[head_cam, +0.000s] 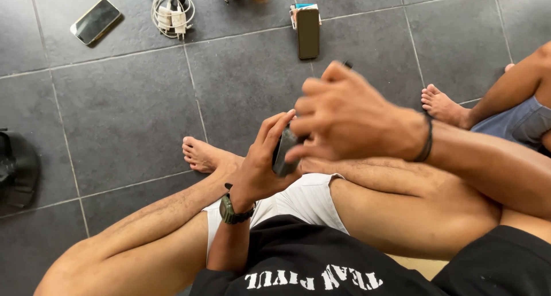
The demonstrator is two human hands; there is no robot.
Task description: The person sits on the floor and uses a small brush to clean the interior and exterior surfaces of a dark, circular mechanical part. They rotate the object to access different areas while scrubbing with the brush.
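A person sits cross-legged on a grey tiled floor (pixel 126 112), holding a small dark device (pixel 283 152) just above the lap. The left hand (pixel 261 169), with a green watch (pixel 232 211) on its wrist, cups the device from below, its fingers (pixel 274 129) spread upward and loosely curled along one edge. The right hand (pixel 344 115), a dark band (pixel 426 138) on its wrist, comes over from the other side; its fingers are bent and close around the top of the device, and a dark tip shows above the knuckles, too small to identify.

Judging by the grip, the handling is in mid-course: the device is held by both hands, off the floor, and nothing shows it opened, separated or set down.

Farther out on the floor lie a phone (pixel 95 21) face up, a bundle of white chargers and cables (pixel 170 12), and a dark box (pixel 307 32) against a small pack. A 2nd person's bare foot (pixel 443 105) rests at right.
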